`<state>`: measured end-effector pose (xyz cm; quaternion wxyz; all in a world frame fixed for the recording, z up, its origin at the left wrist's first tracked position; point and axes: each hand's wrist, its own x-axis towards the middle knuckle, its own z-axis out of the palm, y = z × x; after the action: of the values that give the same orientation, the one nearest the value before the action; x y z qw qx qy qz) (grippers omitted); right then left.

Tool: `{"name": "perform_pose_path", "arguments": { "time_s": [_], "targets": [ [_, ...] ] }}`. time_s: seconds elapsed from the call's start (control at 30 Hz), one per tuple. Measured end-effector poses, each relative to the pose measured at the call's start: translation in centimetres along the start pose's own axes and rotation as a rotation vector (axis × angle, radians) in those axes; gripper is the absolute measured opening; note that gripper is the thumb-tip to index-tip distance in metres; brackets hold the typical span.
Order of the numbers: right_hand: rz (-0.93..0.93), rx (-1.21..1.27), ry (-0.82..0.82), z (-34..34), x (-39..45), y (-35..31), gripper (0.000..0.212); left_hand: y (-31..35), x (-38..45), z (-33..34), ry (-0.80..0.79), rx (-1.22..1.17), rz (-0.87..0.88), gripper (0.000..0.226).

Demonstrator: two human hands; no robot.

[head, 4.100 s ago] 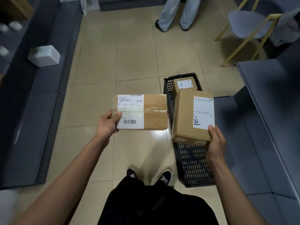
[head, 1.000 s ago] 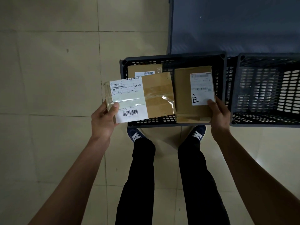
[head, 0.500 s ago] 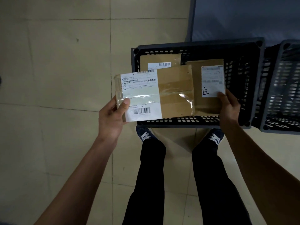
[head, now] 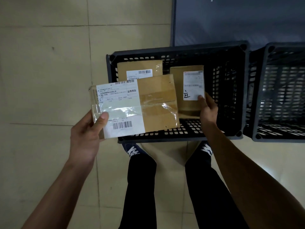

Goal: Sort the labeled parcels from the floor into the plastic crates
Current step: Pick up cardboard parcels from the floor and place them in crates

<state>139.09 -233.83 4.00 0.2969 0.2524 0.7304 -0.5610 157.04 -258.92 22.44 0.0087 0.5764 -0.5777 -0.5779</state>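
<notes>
My left hand (head: 87, 133) grips the left end of a wide cardboard parcel (head: 156, 104) with a large white barcode label and clear tape, held over the front left of a black plastic crate (head: 181, 52). My right hand (head: 208, 109) pinches the near right corner of a taller cardboard parcel (head: 189, 106) with a small white label and a handwritten mark, held inside the crate's opening. A third labeled parcel (head: 138, 68) lies in the crate at the back left, partly hidden by the wide parcel.
A second black plastic crate (head: 270, 90) stands right beside the first, with no parcel visible in it. A dark grey surface (head: 239, 20) lies behind both crates. Beige floor tiles (head: 46, 63) spread to the left. My shoes (head: 132, 149) touch the crate's front edge.
The view has shifted so the crate sits more to the right. The right-hand parcel has sunk lower into the crate. The left-hand parcel stays over the crate's front left.
</notes>
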Motion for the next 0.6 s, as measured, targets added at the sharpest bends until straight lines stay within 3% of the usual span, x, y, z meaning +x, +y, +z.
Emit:
{"name": "perform_pose_path", "arguments": {
  "time_s": [0.6],
  "targets": [
    [-0.029, -0.084, -0.083, 3.7, 7.1, 3.3, 0.039, -0.5, 0.3, 1.5, 0.048, -0.03, -0.004, 0.024]
  ]
}}
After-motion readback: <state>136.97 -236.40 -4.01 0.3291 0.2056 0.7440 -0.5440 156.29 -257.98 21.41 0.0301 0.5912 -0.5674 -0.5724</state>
